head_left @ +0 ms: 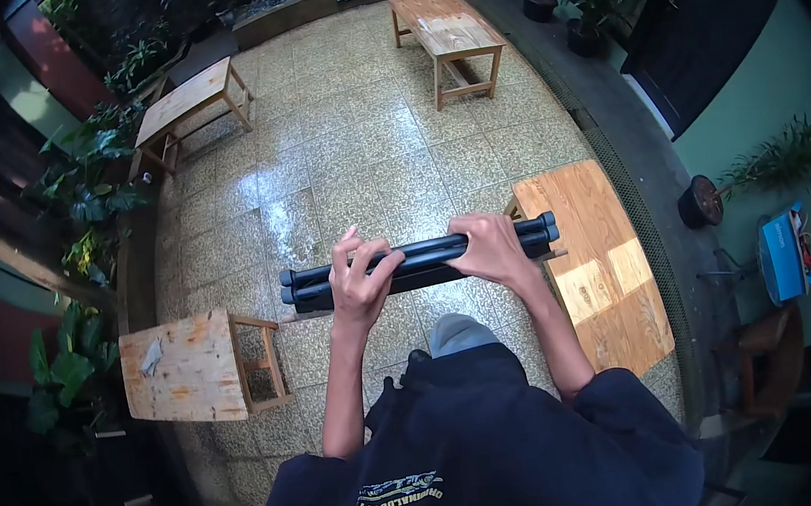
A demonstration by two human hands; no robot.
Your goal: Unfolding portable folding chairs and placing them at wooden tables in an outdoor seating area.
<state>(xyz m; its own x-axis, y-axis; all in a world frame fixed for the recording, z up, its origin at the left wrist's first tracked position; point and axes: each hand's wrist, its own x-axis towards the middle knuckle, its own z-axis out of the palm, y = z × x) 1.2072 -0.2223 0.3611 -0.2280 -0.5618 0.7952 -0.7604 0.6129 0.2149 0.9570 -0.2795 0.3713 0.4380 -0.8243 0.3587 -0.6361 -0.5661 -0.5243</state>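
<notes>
Hands: two; the left hand is closed around the tubes with one finger raised, the right hand grips them farther right.
Held thing: one folded black tubular frame, level across the centre of the frame.
Wooden tables: four; one upper left, one upper right, one lower left, one right of centre.
Cloth: one grey piece on the lower-left table.
Dark pots: three, two upper right, one at right.
Blue box: one, right edge.
</notes>
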